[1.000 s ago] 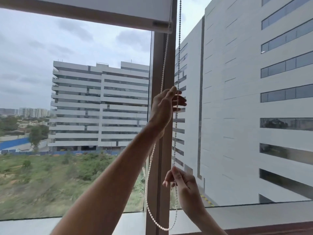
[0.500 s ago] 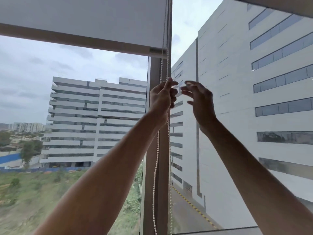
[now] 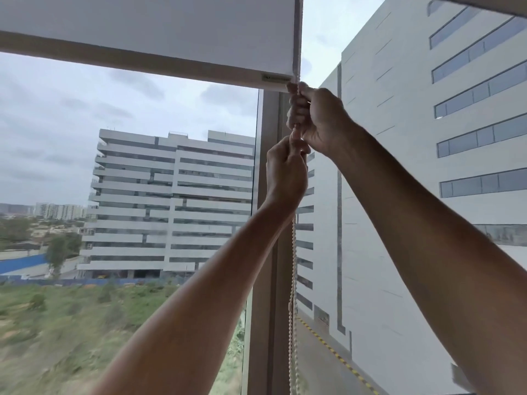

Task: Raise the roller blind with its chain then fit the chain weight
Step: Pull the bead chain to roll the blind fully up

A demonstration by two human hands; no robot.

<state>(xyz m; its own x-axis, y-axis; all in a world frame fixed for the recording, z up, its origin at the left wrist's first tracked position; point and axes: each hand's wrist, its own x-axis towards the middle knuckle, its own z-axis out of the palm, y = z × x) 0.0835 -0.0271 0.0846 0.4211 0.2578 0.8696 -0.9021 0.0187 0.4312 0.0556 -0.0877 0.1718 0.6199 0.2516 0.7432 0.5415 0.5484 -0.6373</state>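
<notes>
Both hands stacked on the hanging chain.
Right hand (image 3: 319,118) grips the chain (image 3: 293,309) just above the left hand (image 3: 286,172); the pull runs straight down.

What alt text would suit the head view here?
Both hands grip the bead chain beside a window post, right hand above the left hand, just under the roller blind, which covers only the window's top. Office buildings outside.
</notes>
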